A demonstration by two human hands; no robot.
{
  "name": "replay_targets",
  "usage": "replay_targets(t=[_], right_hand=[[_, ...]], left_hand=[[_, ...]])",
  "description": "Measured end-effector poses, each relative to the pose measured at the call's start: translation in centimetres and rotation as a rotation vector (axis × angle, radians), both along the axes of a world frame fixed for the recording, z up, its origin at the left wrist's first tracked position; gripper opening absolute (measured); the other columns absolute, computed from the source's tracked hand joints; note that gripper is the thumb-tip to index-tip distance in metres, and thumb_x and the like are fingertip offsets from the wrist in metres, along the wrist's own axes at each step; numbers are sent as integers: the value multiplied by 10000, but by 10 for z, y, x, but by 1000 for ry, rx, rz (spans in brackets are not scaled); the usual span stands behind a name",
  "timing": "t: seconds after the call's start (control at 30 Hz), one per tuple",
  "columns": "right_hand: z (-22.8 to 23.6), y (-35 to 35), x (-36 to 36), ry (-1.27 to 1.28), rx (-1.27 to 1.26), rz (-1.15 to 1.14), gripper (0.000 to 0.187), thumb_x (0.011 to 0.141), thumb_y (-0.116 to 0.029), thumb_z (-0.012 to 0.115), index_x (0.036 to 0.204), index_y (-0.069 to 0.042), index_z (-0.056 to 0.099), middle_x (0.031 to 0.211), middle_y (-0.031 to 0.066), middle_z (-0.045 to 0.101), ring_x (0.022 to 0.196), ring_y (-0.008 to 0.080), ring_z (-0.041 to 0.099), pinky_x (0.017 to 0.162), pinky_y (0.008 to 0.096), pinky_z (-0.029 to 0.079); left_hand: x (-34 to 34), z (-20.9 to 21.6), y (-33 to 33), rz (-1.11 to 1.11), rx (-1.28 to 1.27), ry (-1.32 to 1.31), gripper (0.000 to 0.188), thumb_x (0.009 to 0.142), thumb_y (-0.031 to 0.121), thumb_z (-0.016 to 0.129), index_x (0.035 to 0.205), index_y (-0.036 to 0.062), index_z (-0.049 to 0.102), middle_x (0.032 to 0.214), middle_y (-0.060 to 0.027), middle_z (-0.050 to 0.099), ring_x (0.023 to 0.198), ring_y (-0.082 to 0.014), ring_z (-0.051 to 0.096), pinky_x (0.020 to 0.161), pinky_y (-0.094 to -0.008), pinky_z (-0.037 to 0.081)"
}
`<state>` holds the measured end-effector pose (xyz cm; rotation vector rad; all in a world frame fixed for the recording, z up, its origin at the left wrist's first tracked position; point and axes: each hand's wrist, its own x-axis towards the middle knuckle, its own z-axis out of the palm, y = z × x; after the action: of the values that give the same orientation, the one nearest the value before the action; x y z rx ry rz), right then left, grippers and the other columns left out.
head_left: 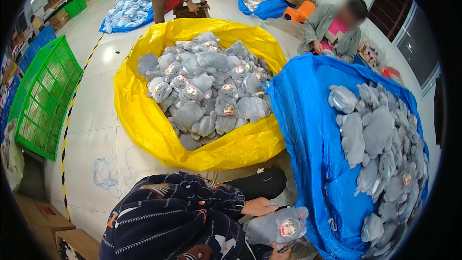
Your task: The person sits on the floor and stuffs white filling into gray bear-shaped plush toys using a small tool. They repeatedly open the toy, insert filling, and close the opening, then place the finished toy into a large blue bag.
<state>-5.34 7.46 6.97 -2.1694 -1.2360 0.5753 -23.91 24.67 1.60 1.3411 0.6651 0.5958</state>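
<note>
**Pale tiled workroom floor [91, 154], seen from above**

Head view: a yellow plastic sack [129, 110] of grey plush toys [209, 61] stands far, a blue plastic sack [308, 130] at right. Near, one eared grey plush toy [268, 228] lies between the hands, the left hand [259, 207] grasping its far edge; whether the right hand [278, 254] grips cannot be told.

Plush toys [211, 60] in sack [226, 156], crate [45, 98] to its left

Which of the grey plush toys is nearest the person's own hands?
The single grey plush toy near the bottom edge, between the left hand and right hand; the grey heaps in the yellow plastic sheet and blue plastic sheet lie farther off.
</note>
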Motion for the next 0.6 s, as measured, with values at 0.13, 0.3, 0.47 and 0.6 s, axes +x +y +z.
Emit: replay_targets(t=[0.13, 0.3, 0.47, 0.6], right_hand=[[2, 3, -5, -41, -18, 24, 541, 748, -231, 677, 1178, 26, 472, 1000, 151, 581, 888, 240, 551, 798, 329, 443], [5, 7, -11, -67, -27, 38, 581, 757, -280, 674, 1210, 14, 461, 1022, 167, 582, 901, 256, 556, 802, 336, 444], [8, 9, -17, -91, -41, 51, 620, 766, -330, 672, 1241, 1, 451, 1044, 184, 584, 915, 273, 560, 805, 342, 446], [10, 10, -21, -116, -53, 57, 653, 773, -369, 670, 1267, -9, 442, 1062, 198, 585, 926, 286, 564, 808, 348, 448]], left_hand=[[-4, -20, 1, -80, 88, -107, 281, 895, 293, 514, 899, 21, 584, 769, -82, 591, 719, -141, 538, 664, -313, 443], [-15, -11, -7, -87, 301, -159, 190, 827, 216, 575, 879, 34, 570, 779, -112, 609, 736, -211, 600, 659, -329, 459], [-26, -11, -10, -149, 481, -27, 217, 806, 241, 598, 850, 41, 527, 737, -182, 581, 725, -370, 581, 612, -428, 437], [-33, -7, -9, -112, 592, 5, 260, 859, 290, 558, 805, 45, 490, 679, -177, 533, 677, -381, 547, 563, -421, 411]])
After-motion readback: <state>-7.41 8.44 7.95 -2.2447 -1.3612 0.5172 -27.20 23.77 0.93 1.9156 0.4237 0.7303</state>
